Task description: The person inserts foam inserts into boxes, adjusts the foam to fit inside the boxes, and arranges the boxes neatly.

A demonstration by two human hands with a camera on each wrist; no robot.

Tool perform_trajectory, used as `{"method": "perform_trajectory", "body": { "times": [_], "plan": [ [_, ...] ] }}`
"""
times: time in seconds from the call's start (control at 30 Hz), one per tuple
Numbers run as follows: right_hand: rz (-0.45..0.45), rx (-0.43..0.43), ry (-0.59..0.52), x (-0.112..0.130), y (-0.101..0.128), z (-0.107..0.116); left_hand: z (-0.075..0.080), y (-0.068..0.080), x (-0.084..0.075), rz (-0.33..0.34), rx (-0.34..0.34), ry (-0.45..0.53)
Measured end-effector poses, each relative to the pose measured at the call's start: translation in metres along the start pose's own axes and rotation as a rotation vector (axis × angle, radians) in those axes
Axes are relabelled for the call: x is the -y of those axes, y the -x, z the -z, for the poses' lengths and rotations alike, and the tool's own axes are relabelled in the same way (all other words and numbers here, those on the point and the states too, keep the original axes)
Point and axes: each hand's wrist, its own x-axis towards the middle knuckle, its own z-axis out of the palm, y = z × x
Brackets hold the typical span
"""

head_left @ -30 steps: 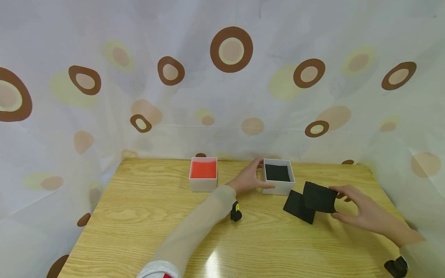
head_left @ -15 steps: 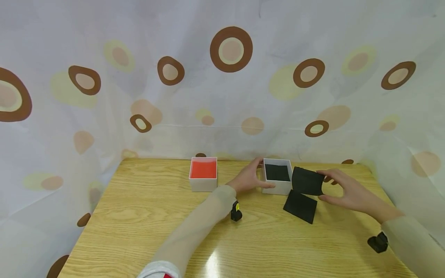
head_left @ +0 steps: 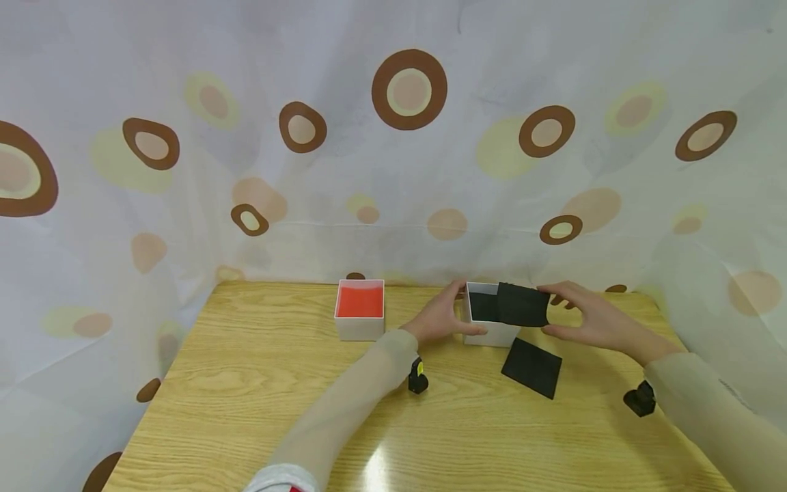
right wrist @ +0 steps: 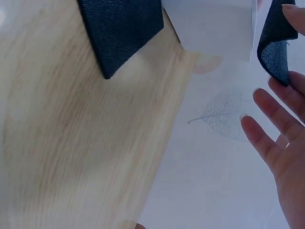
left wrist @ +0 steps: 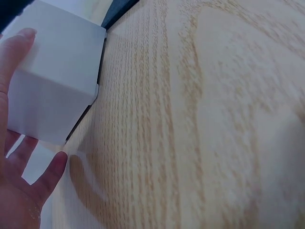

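Observation:
In the head view, my left hand [head_left: 438, 318] grips the left side of a white open-topped box [head_left: 494, 333], thumb on the front wall and fingers farther back. Inside lies dark felt [head_left: 482, 306]. My right hand [head_left: 593, 320] pinches the right edge of a black felt square [head_left: 522, 305] between thumb and fingers. That square is above the box and covers the right part of its opening. The right wrist view shows the held felt [right wrist: 274, 57] bending. Another black felt square [head_left: 532, 367] lies flat on the table, just in front of the box.
A second white box [head_left: 360, 331] with a red sheet [head_left: 360, 302] in it stands left of my left hand. Both boxes are near the back edge of the wooden table [head_left: 246, 383]. Behind it hangs a patterned curtain [head_left: 344, 178].
My right hand has carried the felt square left and away from me, from over the felt on the table to over the box. The left hand has stayed on the box.

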Motion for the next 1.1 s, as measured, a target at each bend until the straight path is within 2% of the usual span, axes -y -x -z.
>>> {"method": "perform_trajectory", "body": {
  "times": [0.2,0.5,1.1],
  "plan": [
    [-0.037,0.052,-0.029,0.001,-0.014,-0.004,0.0,0.0,0.001,-0.006,0.002,0.01],
    [-0.008,0.076,-0.05,0.003,-0.03,-0.009,0.001,0.002,-0.002,0.005,0.002,0.014],
    [0.004,0.069,-0.095,0.001,-0.046,-0.022,0.0,0.003,-0.004,-0.001,-0.007,0.022]
  ]
}}
